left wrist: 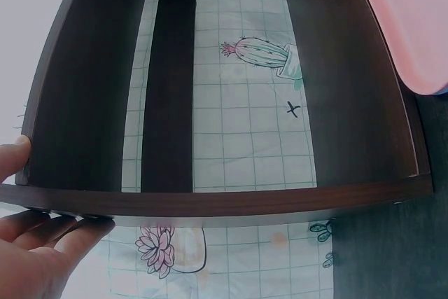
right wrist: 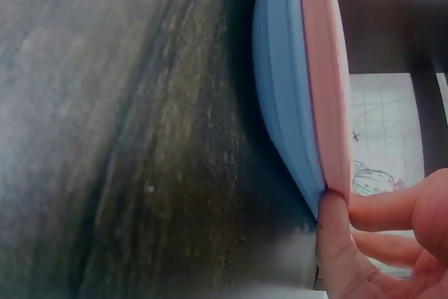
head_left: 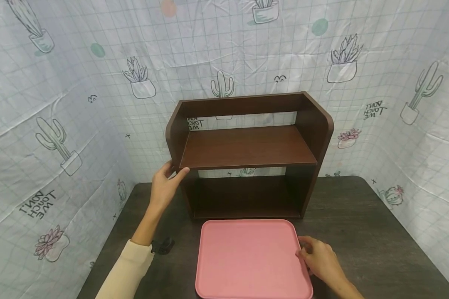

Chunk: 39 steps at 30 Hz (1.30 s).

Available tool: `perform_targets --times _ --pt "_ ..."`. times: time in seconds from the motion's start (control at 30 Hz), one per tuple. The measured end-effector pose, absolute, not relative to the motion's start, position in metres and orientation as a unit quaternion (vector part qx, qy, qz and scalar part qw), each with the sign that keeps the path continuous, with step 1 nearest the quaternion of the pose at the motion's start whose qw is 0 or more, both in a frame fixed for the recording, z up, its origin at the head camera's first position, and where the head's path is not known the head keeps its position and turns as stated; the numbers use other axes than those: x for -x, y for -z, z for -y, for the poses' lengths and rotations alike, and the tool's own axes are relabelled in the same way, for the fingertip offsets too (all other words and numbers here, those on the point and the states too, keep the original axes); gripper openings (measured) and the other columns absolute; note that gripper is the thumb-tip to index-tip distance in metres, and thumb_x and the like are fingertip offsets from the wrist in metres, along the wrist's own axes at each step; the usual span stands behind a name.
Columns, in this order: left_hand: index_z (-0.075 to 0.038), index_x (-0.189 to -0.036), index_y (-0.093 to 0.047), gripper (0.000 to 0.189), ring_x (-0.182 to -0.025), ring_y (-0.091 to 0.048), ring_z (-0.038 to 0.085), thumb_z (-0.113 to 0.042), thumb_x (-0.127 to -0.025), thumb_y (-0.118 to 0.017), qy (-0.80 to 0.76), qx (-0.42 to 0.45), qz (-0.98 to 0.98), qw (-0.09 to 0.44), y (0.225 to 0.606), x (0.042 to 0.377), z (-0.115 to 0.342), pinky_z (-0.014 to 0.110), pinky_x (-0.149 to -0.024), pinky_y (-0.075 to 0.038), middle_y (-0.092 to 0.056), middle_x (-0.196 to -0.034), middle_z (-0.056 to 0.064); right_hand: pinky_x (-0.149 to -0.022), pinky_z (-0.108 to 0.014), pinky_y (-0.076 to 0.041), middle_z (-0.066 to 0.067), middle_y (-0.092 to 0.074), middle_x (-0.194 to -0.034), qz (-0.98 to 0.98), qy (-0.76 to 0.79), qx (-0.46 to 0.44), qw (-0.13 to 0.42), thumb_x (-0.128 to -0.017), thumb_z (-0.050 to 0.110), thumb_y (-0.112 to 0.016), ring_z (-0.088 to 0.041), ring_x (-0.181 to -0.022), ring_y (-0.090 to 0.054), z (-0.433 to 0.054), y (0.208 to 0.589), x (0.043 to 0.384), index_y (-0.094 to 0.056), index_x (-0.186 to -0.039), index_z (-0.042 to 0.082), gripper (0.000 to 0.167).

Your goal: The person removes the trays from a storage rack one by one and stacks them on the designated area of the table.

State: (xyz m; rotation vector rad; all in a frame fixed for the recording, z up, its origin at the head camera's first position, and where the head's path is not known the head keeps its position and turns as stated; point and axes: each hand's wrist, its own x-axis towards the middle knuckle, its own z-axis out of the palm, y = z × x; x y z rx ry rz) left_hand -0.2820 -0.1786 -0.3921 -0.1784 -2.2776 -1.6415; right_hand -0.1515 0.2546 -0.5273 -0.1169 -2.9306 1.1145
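A dark brown two-tier shelf unit [head_left: 248, 145] stands at the back of the table. My left hand [head_left: 164, 187] grips its left side panel; the left wrist view shows the thumb [left wrist: 12, 157] on one side and the fingers [left wrist: 66, 243] on the other. In front of the unit lies a pink rectangular tray [head_left: 250, 259] with rounded corners. At its right edge, my right hand [head_left: 318, 256] pinches the rim. The right wrist view reveals a blue tray-like piece [right wrist: 280, 82] directly beneath the pink tray. The head view hides that blue piece.
The dark wood-look table [head_left: 366, 232] extends on both sides of the unit. A white grid cloth with cactus prints [head_left: 142, 37] hangs behind and along both sides. By my left wrist is a small black object [head_left: 164, 246], partly behind the sleeve [head_left: 129, 268].
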Motion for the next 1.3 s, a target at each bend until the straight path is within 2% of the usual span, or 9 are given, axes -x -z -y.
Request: perform_targets --times 0.3,0.5,0.57,0.73,0.83,0.93,1.0,1.1,1.3 --pt "-0.01 -0.145 -0.065 0.059 -0.148 -0.055 0.033 -0.039 -0.097 -0.081 0.582 0.066 0.794 0.163 0.393 0.283 0.178 0.058 -0.118 -0.047 -0.064 -0.151 0.014 -0.048 -0.026 -0.052 -0.003 -0.075 -0.083 0.944 -0.329 0.021 0.008 -0.09 0.005 -0.078 -0.008 -0.04 -0.059 -0.253 0.527 0.152 -0.072 -0.129 -0.009 0.041" --pt "-0.011 -0.146 -0.064 0.06 -0.148 -0.055 0.033 -0.04 -0.096 -0.081 0.578 0.064 0.797 0.165 0.392 0.282 0.179 0.056 -0.119 -0.047 -0.064 -0.151 0.014 -0.045 -0.027 -0.054 -0.007 -0.079 -0.089 0.938 -0.346 0.016 -0.006 -0.094 0.007 -0.075 -0.009 -0.039 -0.061 -0.257 0.528 0.152 -0.07 -0.133 -0.006 0.042" --pt "-0.011 -0.146 -0.064 0.061 -0.148 -0.055 0.033 -0.041 -0.096 -0.081 0.577 0.065 0.797 0.165 0.392 0.282 0.179 0.056 -0.119 -0.047 -0.064 -0.151 0.014 -0.044 -0.027 -0.054 -0.007 -0.079 -0.086 0.937 -0.35 0.018 -0.01 -0.095 0.009 -0.074 -0.01 -0.039 -0.061 -0.259 0.527 0.152 -0.073 -0.131 -0.003 0.038" --pt "-0.01 -0.148 -0.062 0.06 -0.148 -0.055 0.032 -0.039 -0.098 -0.079 0.587 0.068 0.791 0.161 0.395 0.281 0.182 0.055 -0.118 -0.049 -0.062 -0.153 0.014 -0.043 -0.028 -0.052 -0.001 -0.069 -0.066 0.937 -0.347 0.025 -0.021 -0.101 0.014 -0.07 -0.012 -0.042 -0.061 -0.268 0.521 0.153 -0.078 -0.122 0.001 0.026" --pt "-0.009 -0.148 -0.062 0.058 -0.146 -0.057 0.031 -0.037 -0.1 -0.077 0.602 0.064 0.78 0.157 0.398 0.279 0.186 0.052 -0.117 -0.05 -0.062 -0.153 0.014 -0.044 -0.027 -0.052 0.0 -0.069 -0.068 0.935 -0.352 0.021 -0.022 -0.103 0.015 -0.068 -0.014 -0.049 -0.063 -0.277 0.515 0.156 -0.078 -0.119 0.0 0.023" --pt "-0.006 -0.142 -0.066 0.05 -0.138 -0.064 0.027 -0.035 -0.101 -0.076 0.606 0.056 0.777 0.161 0.404 0.276 0.191 0.041 -0.112 -0.055 -0.067 -0.145 0.015 -0.045 -0.028 -0.053 -0.001 -0.073 -0.077 0.934 -0.357 0.019 -0.017 -0.105 0.016 -0.066 -0.015 -0.054 -0.066 -0.288 0.507 0.16 -0.078 -0.116 0.0 0.022" --pt "-0.005 -0.135 -0.069 0.044 -0.126 -0.069 0.019 -0.033 -0.102 -0.075 0.601 0.048 0.78 0.169 0.409 0.274 0.195 0.029 -0.104 -0.058 -0.071 -0.137 0.015 -0.047 -0.028 -0.055 -0.002 -0.074 -0.08 0.933 -0.359 0.023 -0.015 -0.106 0.016 -0.065 -0.015 -0.057 -0.068 -0.295 0.502 0.162 -0.077 -0.115 0.0 0.023" --pt "-0.001 -0.126 -0.071 0.034 -0.105 -0.073 0.01 -0.026 -0.103 -0.074 0.606 0.051 0.772 0.184 0.417 0.271 0.2 0.018 -0.092 -0.058 -0.073 -0.125 0.018 -0.05 -0.028 -0.057 -0.005 -0.077 -0.085 0.931 -0.364 0.027 -0.013 -0.108 0.016 -0.061 -0.016 -0.062 -0.07 -0.306 0.494 0.165 -0.076 -0.118 -0.001 0.025" --pt "0.006 -0.112 -0.071 0.021 -0.083 -0.076 0.013 -0.011 -0.101 -0.074 0.625 0.05 0.754 0.196 0.436 0.267 0.211 0.025 -0.082 -0.064 -0.074 -0.103 0.025 -0.053 -0.028 -0.059 -0.008 -0.078 -0.089 0.93 -0.367 -0.002 0.0 -0.111 0.016 -0.055 -0.016 -0.064 -0.071 -0.322 0.48 0.17 -0.074 -0.122 -0.003 0.029"
